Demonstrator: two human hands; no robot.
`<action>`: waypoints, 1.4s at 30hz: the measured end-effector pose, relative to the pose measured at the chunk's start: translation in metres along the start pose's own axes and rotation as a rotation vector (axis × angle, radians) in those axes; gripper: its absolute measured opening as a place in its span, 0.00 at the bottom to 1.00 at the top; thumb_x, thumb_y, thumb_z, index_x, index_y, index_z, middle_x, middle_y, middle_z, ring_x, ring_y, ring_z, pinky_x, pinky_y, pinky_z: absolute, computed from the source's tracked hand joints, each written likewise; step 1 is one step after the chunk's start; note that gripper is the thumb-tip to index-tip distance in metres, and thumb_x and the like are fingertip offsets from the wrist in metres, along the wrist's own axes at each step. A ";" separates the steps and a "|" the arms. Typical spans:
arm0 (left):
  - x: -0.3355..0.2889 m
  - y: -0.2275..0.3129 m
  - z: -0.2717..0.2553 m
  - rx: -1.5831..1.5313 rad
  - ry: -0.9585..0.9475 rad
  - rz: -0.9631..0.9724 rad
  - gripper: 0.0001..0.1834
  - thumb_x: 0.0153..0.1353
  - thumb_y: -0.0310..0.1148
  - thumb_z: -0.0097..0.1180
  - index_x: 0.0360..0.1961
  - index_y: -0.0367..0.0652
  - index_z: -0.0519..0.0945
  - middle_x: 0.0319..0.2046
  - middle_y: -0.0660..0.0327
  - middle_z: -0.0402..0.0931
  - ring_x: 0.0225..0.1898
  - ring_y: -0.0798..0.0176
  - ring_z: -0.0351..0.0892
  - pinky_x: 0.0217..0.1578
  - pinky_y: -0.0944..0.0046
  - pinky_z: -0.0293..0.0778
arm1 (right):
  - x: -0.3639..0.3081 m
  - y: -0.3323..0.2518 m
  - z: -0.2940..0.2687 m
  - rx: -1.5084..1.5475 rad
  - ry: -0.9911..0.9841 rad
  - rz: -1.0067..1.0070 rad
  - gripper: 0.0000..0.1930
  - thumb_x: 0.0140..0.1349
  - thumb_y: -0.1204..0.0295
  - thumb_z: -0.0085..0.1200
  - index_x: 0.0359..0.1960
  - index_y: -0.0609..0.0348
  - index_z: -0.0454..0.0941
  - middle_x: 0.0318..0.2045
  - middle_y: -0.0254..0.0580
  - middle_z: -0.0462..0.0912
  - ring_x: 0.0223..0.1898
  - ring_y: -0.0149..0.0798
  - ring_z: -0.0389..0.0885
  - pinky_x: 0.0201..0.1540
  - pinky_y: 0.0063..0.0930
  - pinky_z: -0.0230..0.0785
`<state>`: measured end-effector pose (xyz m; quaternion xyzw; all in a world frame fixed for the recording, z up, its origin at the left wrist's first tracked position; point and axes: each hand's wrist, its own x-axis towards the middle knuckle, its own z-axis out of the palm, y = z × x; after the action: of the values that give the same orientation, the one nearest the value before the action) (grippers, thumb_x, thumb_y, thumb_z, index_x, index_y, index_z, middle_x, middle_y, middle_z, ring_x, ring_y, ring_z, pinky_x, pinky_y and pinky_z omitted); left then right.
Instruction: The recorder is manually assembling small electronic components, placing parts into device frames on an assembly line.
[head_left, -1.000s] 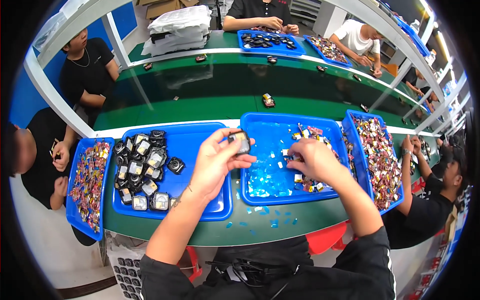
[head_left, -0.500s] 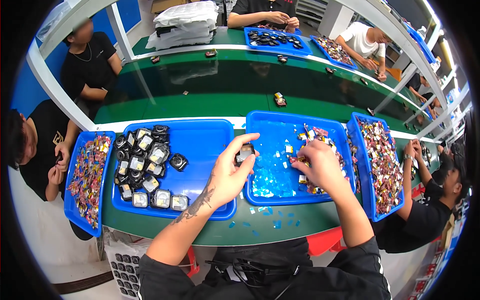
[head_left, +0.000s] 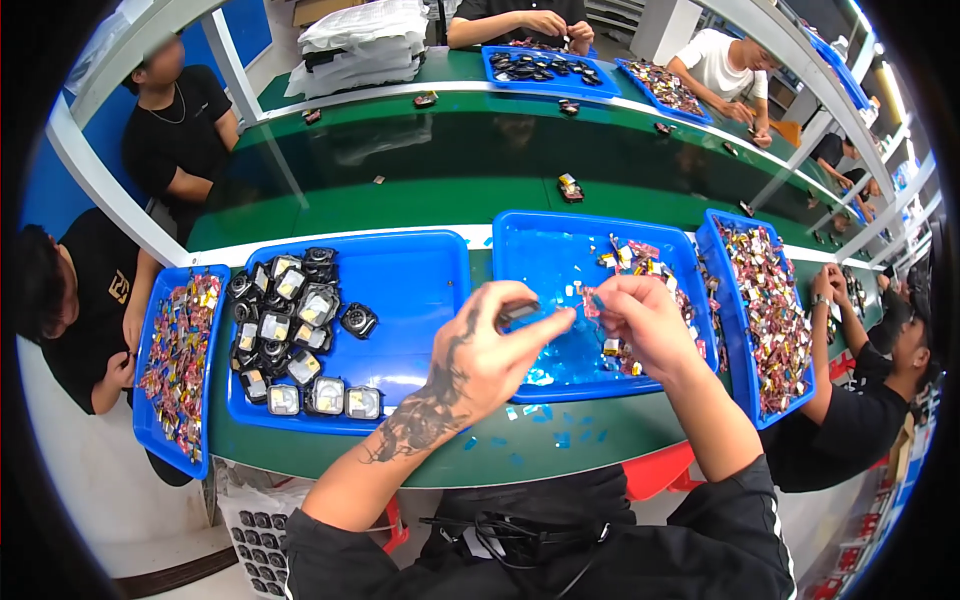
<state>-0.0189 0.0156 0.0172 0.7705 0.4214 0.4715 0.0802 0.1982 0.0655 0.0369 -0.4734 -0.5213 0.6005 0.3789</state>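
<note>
My left hand point(head_left: 485, 345) is closed around a dark watch case point(head_left: 518, 312), mostly hidden by the fingers. Between the thumb and fingertips of my right hand point(head_left: 650, 325) is a small pink flexible circuit part point(head_left: 588, 302), a short way from the case. Both hands are over a blue tray point(head_left: 525, 232) with loose circuit parts point(head_left: 635, 260) on its right side and bits of blue film point(head_left: 560, 362) on its left. In the blue tray to the left point(head_left: 415, 290), several black watch cases point(head_left: 274, 328) are heaped, some with clear square faces upward.
More circuit parts fill blue trays at far left point(head_left: 205, 455) and right point(head_left: 805, 395). Film scraps point(head_left: 562, 438) lie on the green table point(head_left: 330, 455). Beyond a white rail, a green conveyor point(head_left: 440, 205) carries small assemblies point(head_left: 570, 187). Other people work around the line.
My right hand has lifted from the heap of parts toward the left, with a pink circuit part in its fingertips. My left hand has turned, its fingers curling over the watch case.
</note>
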 end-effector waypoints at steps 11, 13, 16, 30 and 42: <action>-0.005 0.001 0.004 -0.194 0.034 -0.087 0.12 0.48 0.27 0.67 0.37 0.49 0.87 0.39 0.61 0.74 0.36 0.63 0.78 0.31 0.66 0.75 | -0.017 0.015 0.027 0.002 -0.046 0.036 0.09 0.69 0.73 0.46 0.47 0.61 0.73 0.26 0.31 0.75 0.26 0.24 0.72 0.29 0.19 0.67; -0.008 -0.001 0.007 -0.553 -0.023 -0.403 0.09 0.52 0.27 0.67 0.36 0.47 0.87 0.39 0.60 0.74 0.34 0.68 0.76 0.30 0.70 0.72 | -0.019 0.015 0.021 0.197 0.049 -0.148 0.10 0.71 0.73 0.43 0.49 0.59 0.72 0.27 0.31 0.73 0.28 0.24 0.71 0.32 0.19 0.68; -0.006 -0.006 0.003 -0.648 -0.139 -0.525 0.07 0.54 0.29 0.67 0.35 0.44 0.87 0.39 0.62 0.72 0.32 0.73 0.72 0.29 0.74 0.68 | -0.024 -0.002 0.031 -0.321 -0.002 -0.481 0.09 0.67 0.75 0.50 0.47 0.61 0.75 0.32 0.37 0.77 0.34 0.29 0.75 0.35 0.23 0.70; -0.008 -0.007 0.007 -0.307 -0.183 -0.212 0.07 0.50 0.28 0.69 0.32 0.43 0.87 0.42 0.55 0.76 0.42 0.56 0.81 0.42 0.61 0.77 | -0.005 0.008 0.019 -0.027 -0.396 0.074 0.08 0.65 0.69 0.54 0.31 0.60 0.76 0.27 0.29 0.76 0.29 0.23 0.71 0.34 0.18 0.64; -0.004 -0.010 0.007 -0.901 -0.052 -0.803 0.08 0.59 0.27 0.63 0.36 0.33 0.85 0.29 0.63 0.79 0.32 0.73 0.74 0.33 0.74 0.70 | -0.008 0.009 0.036 -0.694 0.066 -0.444 0.08 0.58 0.74 0.60 0.39 0.58 0.81 0.33 0.43 0.79 0.32 0.37 0.80 0.31 0.28 0.73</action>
<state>-0.0198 0.0211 0.0060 0.4526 0.4359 0.5175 0.5808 0.1662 0.0471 0.0300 -0.4682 -0.7697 0.2774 0.3337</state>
